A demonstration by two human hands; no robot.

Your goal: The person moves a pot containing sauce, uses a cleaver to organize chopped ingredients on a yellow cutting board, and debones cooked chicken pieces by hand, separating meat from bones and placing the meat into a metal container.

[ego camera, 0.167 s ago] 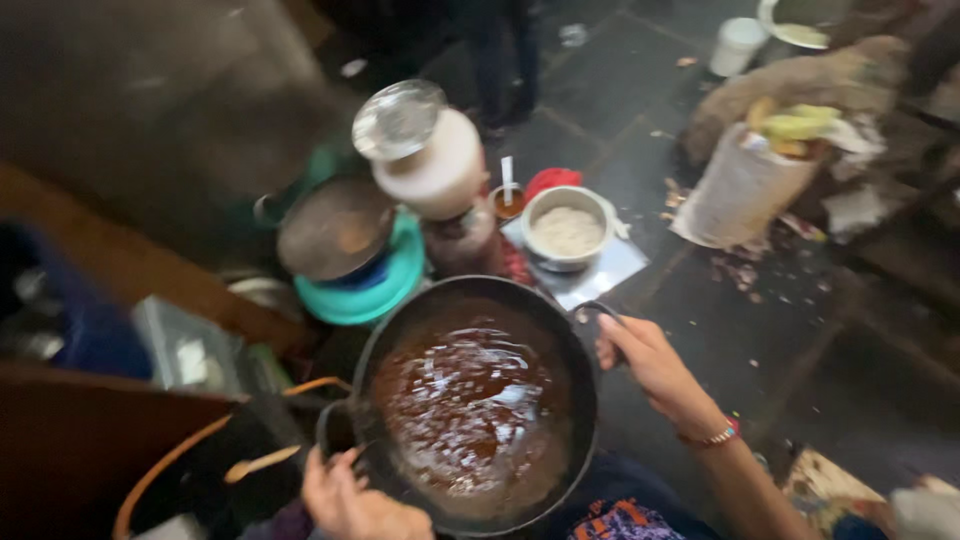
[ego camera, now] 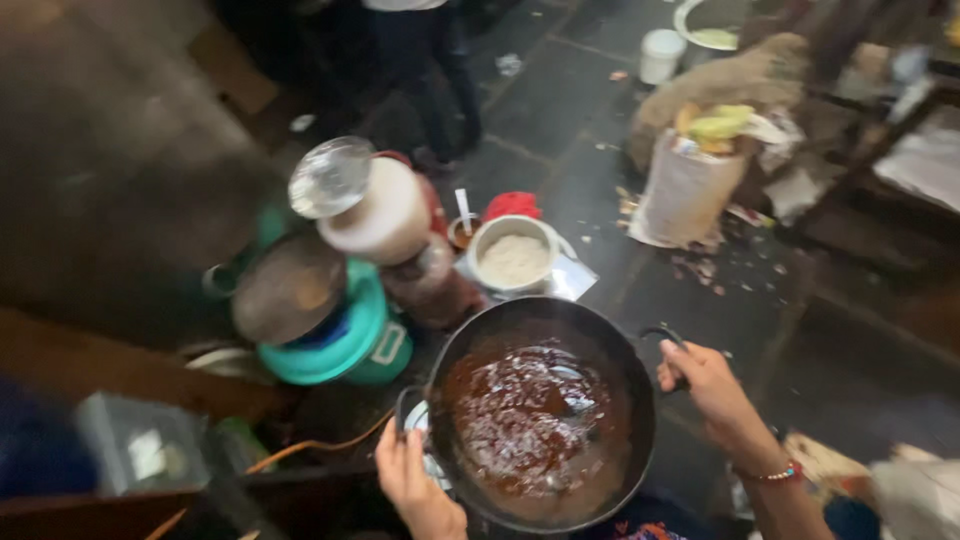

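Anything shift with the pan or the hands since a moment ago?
Hardly anything. The left hand and right hand grip the handles of the black pan of brown sauce as before; the view has only drifted slightly. The white bowl and teal container sit unmoved.

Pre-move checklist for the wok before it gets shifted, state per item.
1. Left hand on the near-left wok handle: ok, fingers wrap the rim beside it.
2. Right hand on the far-right handle: ok, closed on it.
3. Wok level: cannot tell, the view is tilted and blurred.
4. Dark red-brown sauce inside the rim: ok, none seen over the edge.
5. Space on the far side: not ok, a white pot of pale grain and a brown jar stand close to the rim.
6. Left side: not ok, a teal container with a round lid sits close by.
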